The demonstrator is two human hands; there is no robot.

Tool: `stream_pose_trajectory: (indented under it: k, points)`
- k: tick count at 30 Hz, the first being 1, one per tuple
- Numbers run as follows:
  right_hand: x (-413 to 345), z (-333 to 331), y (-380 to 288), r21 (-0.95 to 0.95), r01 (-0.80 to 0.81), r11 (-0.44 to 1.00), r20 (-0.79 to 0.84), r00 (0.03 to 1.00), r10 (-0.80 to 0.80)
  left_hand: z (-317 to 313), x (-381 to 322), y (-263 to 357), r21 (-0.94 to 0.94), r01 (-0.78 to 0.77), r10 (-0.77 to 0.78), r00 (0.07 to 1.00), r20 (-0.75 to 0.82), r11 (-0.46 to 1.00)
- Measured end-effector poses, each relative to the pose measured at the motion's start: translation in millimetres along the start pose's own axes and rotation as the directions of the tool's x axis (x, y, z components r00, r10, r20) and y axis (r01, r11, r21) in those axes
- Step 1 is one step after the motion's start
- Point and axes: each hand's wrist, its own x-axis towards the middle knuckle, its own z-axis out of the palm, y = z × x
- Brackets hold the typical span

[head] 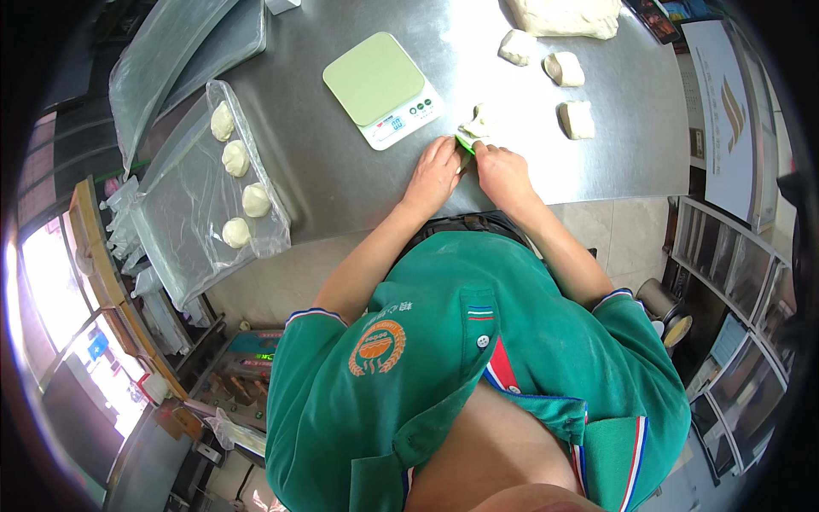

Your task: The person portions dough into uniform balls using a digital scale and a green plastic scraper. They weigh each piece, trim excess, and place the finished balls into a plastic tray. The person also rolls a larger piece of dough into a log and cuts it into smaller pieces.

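Note:
My right hand [504,171] is closed on a green plastic dough scraper [465,144] at the front part of the steel worktop [339,185]. Close beside it, my left hand [436,171] lies at the scraper's other side; whether its fingers grip the scraper is not plain. Just beyond both hands rest small scraps of dough [477,123]. Left of these stands a kitchen scale [377,80] with nothing on its pale green plate and its display lit. Cut dough pieces [577,120] lie to the right, near a large slab of dough [566,16].
On the left, a tray covered with clear plastic [182,211] holds several round dough balls [256,200]. Another plastic-covered tray [217,61] stands behind it. A phone [652,19] lies at the far right corner, beside a white panel bearing writing [723,121].

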Motion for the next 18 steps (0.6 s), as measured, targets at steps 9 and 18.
stream_pose_trajectory:
  k: [9, 18]
  points:
    - [2.7, -0.4, 19.8, 0.002, 0.052, 0.999, -0.018, 0.999, -0.052, -76.3, 44.3, -13.1, -0.102, 0.025, -0.08, 0.812, -0.579, 0.994]
    - [-45.2, -1.7, 30.0, 0.022, 0.093, 0.995, -0.038, 0.995, -0.092, -43.4, 68.6, -17.0, 0.338, -0.259, 0.243, 0.966, 0.09, 0.905]
